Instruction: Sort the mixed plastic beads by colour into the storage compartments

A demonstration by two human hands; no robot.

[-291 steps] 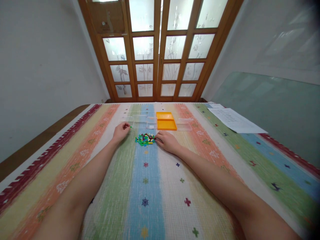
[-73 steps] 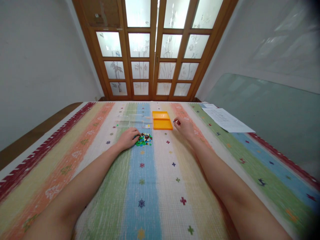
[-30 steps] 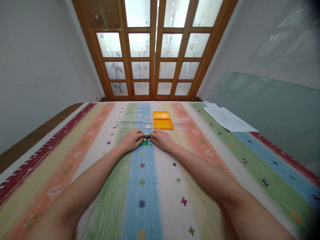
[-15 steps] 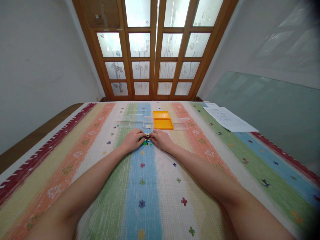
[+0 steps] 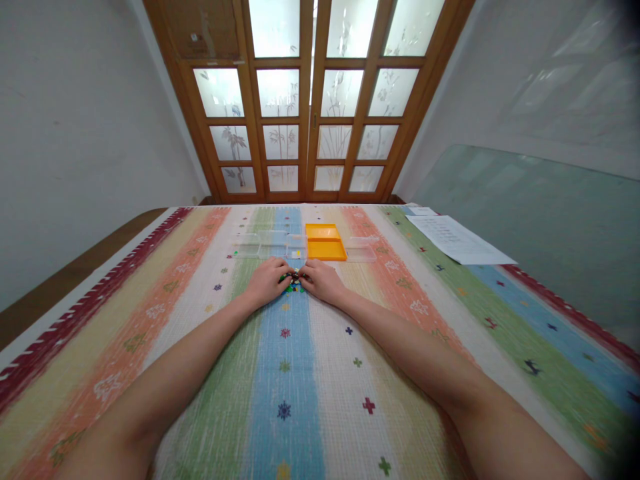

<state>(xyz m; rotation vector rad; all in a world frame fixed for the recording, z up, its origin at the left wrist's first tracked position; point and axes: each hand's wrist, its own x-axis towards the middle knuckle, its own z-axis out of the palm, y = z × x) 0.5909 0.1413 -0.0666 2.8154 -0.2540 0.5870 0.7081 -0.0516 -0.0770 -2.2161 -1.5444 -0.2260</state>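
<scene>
My left hand (image 5: 267, 279) and my right hand (image 5: 321, 281) meet over the table, fingertips bent inward and almost touching. Between them is a small dark piece (image 5: 296, 275) with light specks, pinched by the fingers of both hands; its exact kind is too small to make out. Just below the fingertips lies a cluster of tiny blue, green and yellow pieces (image 5: 295, 289), partly covered by the fingers.
Beyond my hands stand a yellow plastic box (image 5: 326, 255) and clear plastic trays (image 5: 273, 251), one holding a few tiny pieces. Another clear tray (image 5: 361, 251) is right of the box. Printed paper (image 5: 457, 240) lies far right on the striped tablecloth (image 5: 285, 433).
My fingers have shifted very slightly around the dark piece, the right fingertips coming a little further over it. The boxes and paper keep their places on the table.
</scene>
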